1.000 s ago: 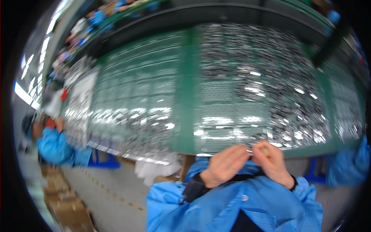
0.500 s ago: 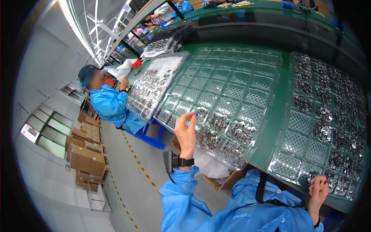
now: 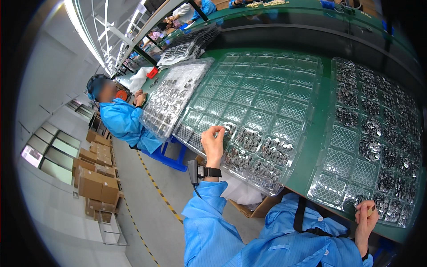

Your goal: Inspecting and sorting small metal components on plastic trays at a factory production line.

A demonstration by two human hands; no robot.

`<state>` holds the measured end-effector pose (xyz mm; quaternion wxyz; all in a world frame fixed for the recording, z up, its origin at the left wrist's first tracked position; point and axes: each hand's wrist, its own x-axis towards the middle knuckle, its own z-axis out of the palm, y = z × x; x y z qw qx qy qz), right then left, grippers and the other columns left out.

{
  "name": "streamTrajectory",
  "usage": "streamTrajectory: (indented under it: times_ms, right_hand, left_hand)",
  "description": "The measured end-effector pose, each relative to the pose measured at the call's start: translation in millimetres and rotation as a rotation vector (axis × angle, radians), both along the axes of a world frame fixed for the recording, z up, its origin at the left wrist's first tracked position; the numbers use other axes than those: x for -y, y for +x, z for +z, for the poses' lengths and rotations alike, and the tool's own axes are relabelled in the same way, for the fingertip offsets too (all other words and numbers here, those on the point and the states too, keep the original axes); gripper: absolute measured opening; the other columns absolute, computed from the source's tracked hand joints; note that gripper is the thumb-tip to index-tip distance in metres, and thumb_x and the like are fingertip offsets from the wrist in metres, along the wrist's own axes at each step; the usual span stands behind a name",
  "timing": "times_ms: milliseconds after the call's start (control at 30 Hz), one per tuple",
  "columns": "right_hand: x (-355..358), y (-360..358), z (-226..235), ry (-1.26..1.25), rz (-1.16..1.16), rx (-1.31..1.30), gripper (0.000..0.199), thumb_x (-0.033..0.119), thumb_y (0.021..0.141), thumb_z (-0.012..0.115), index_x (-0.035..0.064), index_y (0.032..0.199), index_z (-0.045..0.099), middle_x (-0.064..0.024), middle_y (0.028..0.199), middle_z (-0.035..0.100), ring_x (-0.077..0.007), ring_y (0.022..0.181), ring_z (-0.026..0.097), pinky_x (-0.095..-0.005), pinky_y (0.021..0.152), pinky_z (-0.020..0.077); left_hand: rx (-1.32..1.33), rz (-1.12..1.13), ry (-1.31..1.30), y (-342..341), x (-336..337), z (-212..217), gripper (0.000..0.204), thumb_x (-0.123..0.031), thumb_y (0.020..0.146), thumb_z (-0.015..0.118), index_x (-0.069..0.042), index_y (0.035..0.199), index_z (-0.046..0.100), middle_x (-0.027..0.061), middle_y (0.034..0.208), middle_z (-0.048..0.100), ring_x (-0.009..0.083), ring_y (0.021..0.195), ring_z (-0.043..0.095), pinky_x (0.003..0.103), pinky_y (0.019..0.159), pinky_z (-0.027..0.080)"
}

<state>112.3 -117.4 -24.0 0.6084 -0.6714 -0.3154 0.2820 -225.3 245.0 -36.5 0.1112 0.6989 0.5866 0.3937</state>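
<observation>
At the left of the frame, I see brown cartons (image 3: pixel 100 184) stacked along a wall and, just right of them, a co-worker (image 3: pixel 122 122) in a blue smock, sitting by the far end of the green table (image 3: pixel 299 180). Next comes a white-lined tray (image 3: pixel 195 66) with small shiny pieces in its compartments.

Around the centre, my view gives the left hand (image 3: pixel 212 146), raised over the lower left edge of the clear middle tray (image 3: pixel 267 100); a black wristband (image 3: pixel 212 172) circles that wrist. Its thumb and forefinger curve toward each other with the tips close; I cannot tell whether they pinch anything. Small metal parts (image 3: pixel 275 151) fill several compartments just right of the fingers, near that tray's lower edge.

Farther right, I have the right tray (image 3: pixel 341 138), crowded with dark, shiny metal pieces (image 3: pixel 371 147) on its upper and right portions. At its lower edge, the right hand (image 3: pixel 365 218) has its fingers bent close together; what they grip, if anything, I cannot make out.
</observation>
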Motion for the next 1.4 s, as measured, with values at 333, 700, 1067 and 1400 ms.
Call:
streamTrajectory:
  times_ms: [333,700,1067,1400]
  right_hand:
    - [14.3,-3.2,4.4,0.041,-0.066,-0.139,0.011,0.007,0.089,0.051,-0.0014,0.084,0.056,-0.0077,0.077,0.059,-0.0042,0.051,0.044,-0.0179,0.045,0.0332]
    - [48.3,28.7,1.5,0.192,-0.187,-0.025,0.014,0.009,0.089,0.052,-0.0006,0.081,0.058,-0.0021,0.061,0.057,-0.003,0.049,0.044,-0.0191,0.045,0.0328]
    - [56.8,31.6,4.5,0.093,-0.13,0.132,0.01,0.007,0.085,0.056,0.0012,0.079,0.062,-0.0029,0.071,0.063,-0.0065,0.053,0.052,-0.0214,0.048,0.0386]
    - [51.4,31.5,6.2,0.112,-0.128,0.146,0.008,0.005,0.085,0.056,0.0011,0.081,0.062,-0.0046,0.073,0.064,-0.0086,0.055,0.055,-0.0225,0.05,0.0411]
  left_hand:
    - [-0.062,0.019,0.077,18.3,6.6,-0.4,0.024,-0.017,0.076,0.067,-0.001,0.093,0.064,0.0125,0.096,0.061,0.0265,0.093,0.054,0.037,0.084,0.04]
    - [-0.059,-1.017,0.081,192.9,194.8,49.5,0.021,0.001,0.067,0.067,-0.004,0.087,0.064,0.0067,0.086,0.061,0.0241,0.086,0.055,0.033,0.077,0.043]
    - [-0.235,-1.568,0.031,286.5,228.0,42.6,0.031,0.001,0.066,0.064,-0.006,0.096,0.062,0.0054,0.087,0.055,0.0226,0.08,0.052,0.033,0.068,0.044]
    - [-0.376,-1.639,0.06,291.8,218.1,46.8,0.023,-0.001,0.066,0.061,-0.004,0.089,0.06,0.0066,0.085,0.053,0.0235,0.079,0.054,0.034,0.067,0.045]
